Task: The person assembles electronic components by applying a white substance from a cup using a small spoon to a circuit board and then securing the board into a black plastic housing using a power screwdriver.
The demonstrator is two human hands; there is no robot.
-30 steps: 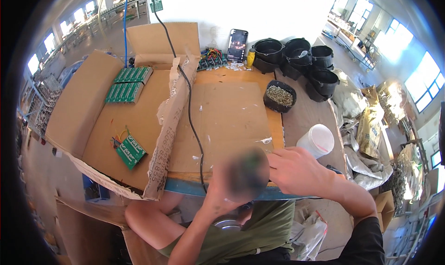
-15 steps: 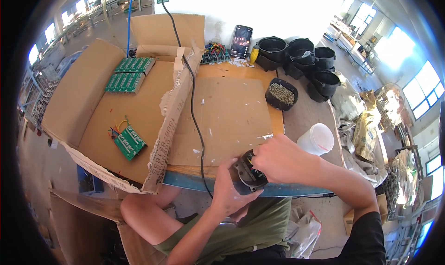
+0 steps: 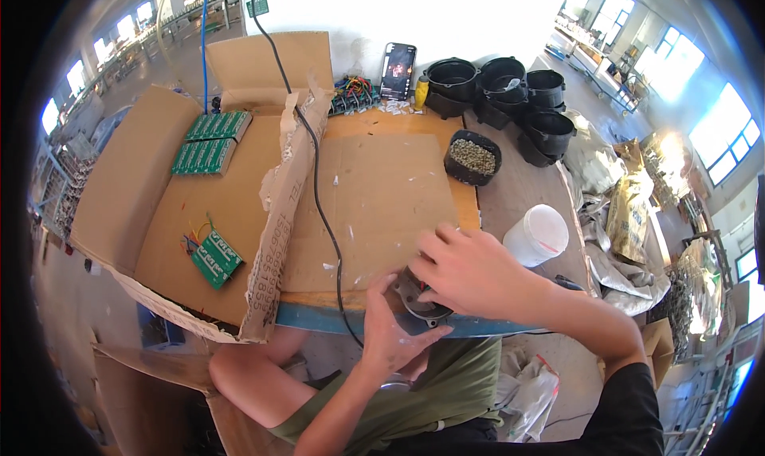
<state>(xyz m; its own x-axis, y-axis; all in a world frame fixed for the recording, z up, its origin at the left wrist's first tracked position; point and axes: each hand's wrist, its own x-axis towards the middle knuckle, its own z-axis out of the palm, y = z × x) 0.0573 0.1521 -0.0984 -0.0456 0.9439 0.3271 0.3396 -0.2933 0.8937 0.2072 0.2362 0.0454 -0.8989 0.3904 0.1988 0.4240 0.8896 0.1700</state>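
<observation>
A dark round housing (image 3: 414, 300) with metal lugs on its rim is held at the table's front edge. My left hand (image 3: 386, 325) is closed round its left side and underside, thumb towards the near rim. From the right, my right hand (image 3: 472, 269) reaches over the housing with bent fingers, the fingertips at its opening. Those fingers hide most of the inside, where a small bit of red shows. What they pinch, if anything, is hidden.
Left stands a torn cardboard box (image 3: 267, 241) with green boards (image 3: 213, 258). A black cable (image 3: 325, 217) crosses the table. To the right are a white tub (image 3: 535, 237), a pellet-filled black container (image 3: 473, 158) and several black pots (image 3: 547, 134). A phone (image 3: 398, 72) leans behind.
My right hand has shifted slightly left and its fingers have loosened from a tight grip to a bent reach over the housing. The whole view has shifted slightly. My left hand keeps its hold.
</observation>
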